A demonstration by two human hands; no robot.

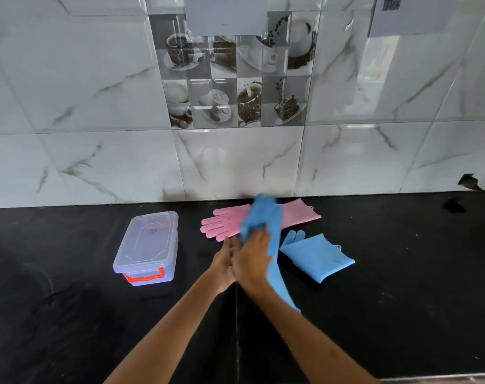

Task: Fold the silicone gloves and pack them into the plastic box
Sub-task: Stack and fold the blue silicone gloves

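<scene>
My right hand point(252, 259) is shut on a blue silicone glove point(266, 217), lifted and blurred above the counter, its cuff trailing down to the right of my wrist. My left hand point(223, 261) lies beside the right hand, fingers stretched forward; whether it touches the glove I cannot tell. A pink glove point(224, 220) lies flat behind, near the wall, partly hidden by the blue one. A second blue glove point(319, 256) lies folded on the right. The clear plastic box point(147, 245) with a lid and orange latch stands on the left, closed.
The black counter point(69, 314) meets a white marble-tiled wall point(97, 162) at the back. A dark hole in the wall tile point(468, 182) shows at the far right. The counter's front edge point(440, 377) shows at the lower right.
</scene>
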